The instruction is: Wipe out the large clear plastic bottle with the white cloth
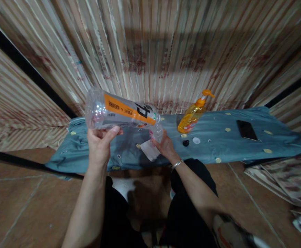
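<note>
A large clear plastic bottle [121, 110] with an orange and grey label lies almost level above the bench, its neck tipped down to the right. My left hand [100, 143] grips it from below near its base, thumb along the side. At its neck end is a small clear plastic container [157, 132], with the fingers of my right hand [167, 146] closed around its lower right side. Where the two clear pieces meet is hard to make out. Beneath them a folded white tissue [150, 150] rests on the cloth.
An orange pump bottle [190, 119] stands behind my right hand on the patterned teal cloth [209, 131]. Nearby lie a small black cap [186, 143] and a white round lid [196, 140]. Farther right is a black phone [247, 130]. A striped curtain [150, 51] hangs behind the bench.
</note>
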A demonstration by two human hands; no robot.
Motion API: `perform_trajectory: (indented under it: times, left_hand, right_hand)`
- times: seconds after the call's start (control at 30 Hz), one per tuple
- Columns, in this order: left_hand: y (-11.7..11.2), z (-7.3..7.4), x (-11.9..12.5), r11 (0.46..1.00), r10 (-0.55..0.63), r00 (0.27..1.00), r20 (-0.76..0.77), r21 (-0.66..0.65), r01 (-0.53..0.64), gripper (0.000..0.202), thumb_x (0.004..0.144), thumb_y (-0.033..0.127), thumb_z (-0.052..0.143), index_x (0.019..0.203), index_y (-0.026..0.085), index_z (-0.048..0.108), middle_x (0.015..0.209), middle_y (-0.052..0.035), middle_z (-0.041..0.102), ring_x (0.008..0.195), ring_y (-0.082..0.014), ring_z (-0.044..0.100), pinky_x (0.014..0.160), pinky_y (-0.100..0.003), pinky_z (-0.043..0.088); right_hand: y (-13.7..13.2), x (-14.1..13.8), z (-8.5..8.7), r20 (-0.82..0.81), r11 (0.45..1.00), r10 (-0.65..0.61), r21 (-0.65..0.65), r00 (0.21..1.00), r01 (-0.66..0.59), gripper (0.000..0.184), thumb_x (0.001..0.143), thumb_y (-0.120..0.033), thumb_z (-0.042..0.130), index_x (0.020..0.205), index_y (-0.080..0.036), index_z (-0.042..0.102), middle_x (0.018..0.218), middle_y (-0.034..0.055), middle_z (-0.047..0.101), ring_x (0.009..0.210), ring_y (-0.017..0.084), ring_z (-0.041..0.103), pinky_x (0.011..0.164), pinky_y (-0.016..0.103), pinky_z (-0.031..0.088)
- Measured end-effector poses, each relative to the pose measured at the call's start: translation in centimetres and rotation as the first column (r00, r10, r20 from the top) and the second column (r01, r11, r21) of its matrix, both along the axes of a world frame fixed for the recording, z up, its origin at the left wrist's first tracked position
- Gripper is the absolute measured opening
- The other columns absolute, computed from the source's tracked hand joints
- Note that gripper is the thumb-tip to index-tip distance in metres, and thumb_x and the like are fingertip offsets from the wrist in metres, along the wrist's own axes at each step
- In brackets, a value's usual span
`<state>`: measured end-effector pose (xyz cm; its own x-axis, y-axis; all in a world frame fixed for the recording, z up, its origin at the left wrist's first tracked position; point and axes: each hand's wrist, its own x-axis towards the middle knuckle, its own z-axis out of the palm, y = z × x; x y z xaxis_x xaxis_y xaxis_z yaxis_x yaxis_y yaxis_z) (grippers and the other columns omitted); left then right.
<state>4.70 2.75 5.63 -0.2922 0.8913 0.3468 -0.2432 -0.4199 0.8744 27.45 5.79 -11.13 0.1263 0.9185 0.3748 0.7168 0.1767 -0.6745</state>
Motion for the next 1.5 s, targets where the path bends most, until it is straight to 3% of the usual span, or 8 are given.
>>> perform_trajectory:
  times: [0.3, 0.5, 0.73, 0.9, 1.1, 1.37, 1.5]
  left_hand:
    - [-1.5, -0.5, 0.0, 0.995, -0.005, 0.995, 0.101, -0.099, 0.015, 0.054, 0.042, 0.029, 0.101, 0.085, 0.02, 0.069, 0.071, 0.0035, 0.077, 0.057, -0.0153, 0.072, 0.055, -0.025, 0.064]
    - [-2.0, -2.1, -0.4, 0.987, -0.058, 0.966, 0.252, -0.132, 0.093, 0.063, 0.04, 0.044, 0.102, 0.09, 0.021, 0.07, 0.073, -0.0009, 0.077, 0.056, -0.0194, 0.073, 0.054, -0.029, 0.065]
    - [-2.0, -4.2, -0.9, 0.95, -0.042, 0.887, 0.46, -0.257, 0.178, 0.053, 0.069, 0.065, 0.084, 0.097, 0.022, 0.07, 0.081, -0.0058, 0.078, 0.067, -0.0236, 0.078, 0.058, -0.031, 0.063]
    - [-1.6, -5.2, -0.7, 0.917, 0.026, 0.812, 0.583, -0.337, 0.212, 0.054, 0.071, 0.071, 0.079, 0.085, 0.02, 0.066, 0.074, -0.0081, 0.075, 0.065, -0.0238, 0.076, 0.058, -0.032, 0.063]
    - [-1.5, -6.9, -0.6, 0.875, 0.059, 0.718, 0.694, -0.382, 0.297, 0.065, 0.078, 0.08, 0.067, 0.095, 0.018, 0.065, 0.081, -0.0104, 0.072, 0.066, -0.0211, 0.072, 0.06, -0.032, 0.063]
    - [-1.6, -8.8, 0.7, 0.829, 0.168, 0.618, 0.768, -0.449, 0.332, 0.064, 0.086, 0.082, 0.053, 0.098, 0.019, 0.063, 0.093, -0.0109, 0.07, 0.077, -0.02, 0.07, 0.064, -0.031, 0.062]
    - [-1.6, -9.2, 1.0, 0.823, 0.2, 0.591, 0.782, -0.462, 0.332, 0.065, 0.091, 0.081, 0.044, 0.097, 0.019, 0.063, 0.094, -0.0115, 0.069, 0.08, -0.0202, 0.069, 0.066, -0.031, 0.062]
  right_hand:
    - [0.0, -0.1, -0.1, 0.02, 1.0, -0.014, 0.018, 1.0, 0.014, 0.055, 0.088, -0.041, 0.073, 0.132, -0.018, 0.047, 0.118, 0.0185, 0.077, 0.107, 0.034, 0.077, 0.087, 0.044, 0.063]
    - [0.1, -0.4, -0.1, 0.02, 0.999, -0.031, 0.044, 0.999, 0.03, 0.05, 0.091, -0.042, 0.068, 0.129, -0.018, 0.048, 0.112, 0.0171, 0.078, 0.101, 0.033, 0.078, 0.084, 0.042, 0.062]
    - [0.0, -0.4, 0.4, 0.009, 1.0, -0.025, 0.018, 1.0, 0.024, 0.05, 0.089, -0.041, 0.071, 0.128, -0.017, 0.05, 0.112, 0.0175, 0.078, 0.101, 0.033, 0.078, 0.083, 0.042, 0.062]
    - [-0.1, -0.4, 0.4, -0.001, 1.0, -0.022, 0.013, 1.0, 0.022, 0.049, 0.088, -0.038, 0.074, 0.126, -0.019, 0.051, 0.11, 0.0148, 0.079, 0.1, 0.031, 0.079, 0.084, 0.039, 0.062]
    - [0.0, -0.4, 0.1, 0.01, 0.999, -0.032, 0.029, 0.999, 0.032, 0.048, 0.087, -0.039, 0.073, 0.126, -0.019, 0.052, 0.108, 0.0139, 0.079, 0.097, 0.03, 0.079, 0.079, 0.036, 0.061]
    - [0.1, -0.1, -0.2, 0.006, 1.0, -0.014, 0.019, 1.0, 0.014, 0.056, 0.087, -0.044, 0.072, 0.131, -0.017, 0.05, 0.113, 0.0171, 0.079, 0.102, 0.034, 0.078, 0.084, 0.042, 0.062]
    - [0.0, -0.1, -0.4, -0.014, 0.999, -0.021, 0.035, 1.0, 0.022, 0.067, 0.088, -0.045, 0.071, 0.142, -0.015, 0.045, 0.13, 0.0222, 0.073, 0.116, 0.036, 0.075, 0.095, 0.048, 0.061]
